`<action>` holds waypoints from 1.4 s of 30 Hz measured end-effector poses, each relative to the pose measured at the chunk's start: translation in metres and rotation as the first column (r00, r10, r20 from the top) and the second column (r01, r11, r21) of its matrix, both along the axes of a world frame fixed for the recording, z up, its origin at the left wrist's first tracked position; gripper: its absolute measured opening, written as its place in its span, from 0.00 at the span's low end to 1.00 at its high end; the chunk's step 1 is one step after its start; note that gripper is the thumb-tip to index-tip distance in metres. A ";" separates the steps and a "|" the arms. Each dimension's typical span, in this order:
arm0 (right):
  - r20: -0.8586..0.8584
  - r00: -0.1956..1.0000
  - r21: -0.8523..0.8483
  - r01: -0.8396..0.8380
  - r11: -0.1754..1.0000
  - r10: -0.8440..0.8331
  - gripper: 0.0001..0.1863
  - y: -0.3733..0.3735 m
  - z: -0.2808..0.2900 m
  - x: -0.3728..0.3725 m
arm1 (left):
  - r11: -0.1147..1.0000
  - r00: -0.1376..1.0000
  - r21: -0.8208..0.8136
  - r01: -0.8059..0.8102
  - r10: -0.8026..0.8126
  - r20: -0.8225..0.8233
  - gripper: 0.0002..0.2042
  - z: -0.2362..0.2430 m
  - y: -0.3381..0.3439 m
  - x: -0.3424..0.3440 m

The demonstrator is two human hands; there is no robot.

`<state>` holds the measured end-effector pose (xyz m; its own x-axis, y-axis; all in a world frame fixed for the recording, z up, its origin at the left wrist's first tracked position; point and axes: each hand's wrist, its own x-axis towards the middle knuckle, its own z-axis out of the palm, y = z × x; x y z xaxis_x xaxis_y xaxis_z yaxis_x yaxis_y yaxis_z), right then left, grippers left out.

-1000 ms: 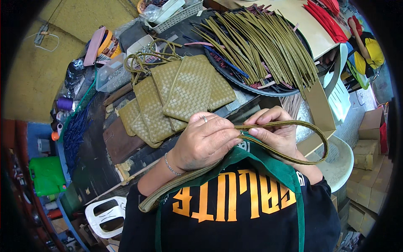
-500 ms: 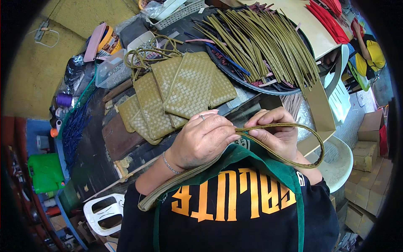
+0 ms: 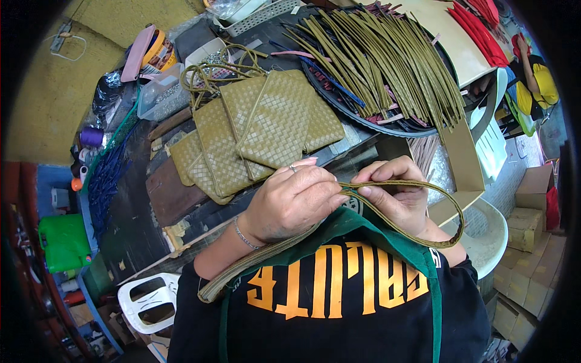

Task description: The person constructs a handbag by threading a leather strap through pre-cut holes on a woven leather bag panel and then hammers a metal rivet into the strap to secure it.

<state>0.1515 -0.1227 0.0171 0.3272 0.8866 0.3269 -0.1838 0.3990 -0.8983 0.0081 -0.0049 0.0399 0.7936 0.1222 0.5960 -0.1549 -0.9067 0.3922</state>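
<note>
My left hand (image 3: 293,202), with a bracelet at the wrist and a ring, is closed on an olive strap. My right hand (image 3: 396,193) pinches the same strap (image 3: 457,209), which loops out to the right and back between the hands. Both hands hold it close together in front of my chest. Below my left forearm an olive piece (image 3: 242,272) with a zipper-like edge runs down to my lap; my left hand hides its upper end. Beyond my hands, several olive woven pouches (image 3: 281,118) lie overlapped on the dark table, their thin straps (image 3: 203,81) bunched at the far end.
A round dark tray (image 3: 387,128) holds many olive strips (image 3: 381,66). Clear plastic bins (image 3: 160,100) of small metal parts stand far left, near a purple thread spool (image 3: 92,137). White plastic chairs (image 3: 490,233) and cardboard boxes (image 3: 526,266) are on the right. Another person (image 3: 535,81) sits far right.
Both hands keep their hold on the strap and have barely moved. The strap loop shifts slightly, and the whole view moves a little.
</note>
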 end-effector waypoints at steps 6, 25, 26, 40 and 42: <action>-0.161 0.985 -0.032 -0.072 0.997 0.066 0.09 -0.003 0.000 0.001 | 0.990 0.998 -0.130 -0.060 0.055 -0.042 0.11 0.007 -0.005 0.003; -0.157 0.973 -0.103 -0.186 0.977 0.169 0.09 -0.006 0.001 0.009 | 0.998 0.996 0.053 -0.017 0.021 -0.084 0.15 0.005 -0.009 0.000; -0.153 0.973 -0.102 -0.188 0.977 0.171 0.09 -0.006 0.000 0.008 | 0.998 0.997 0.032 -0.055 0.057 -0.053 0.14 0.005 -0.010 0.000; -0.126 0.990 -0.059 -0.072 0.996 0.065 0.10 -0.004 0.003 0.002 | 1.000 0.999 -0.004 -0.020 0.020 -0.038 0.09 -0.005 -0.006 -0.003; -0.210 0.975 -0.090 -0.089 0.992 0.068 0.11 -0.003 0.003 0.004 | 1.000 1.000 -0.002 -0.002 0.002 -0.031 0.08 -0.006 -0.006 -0.002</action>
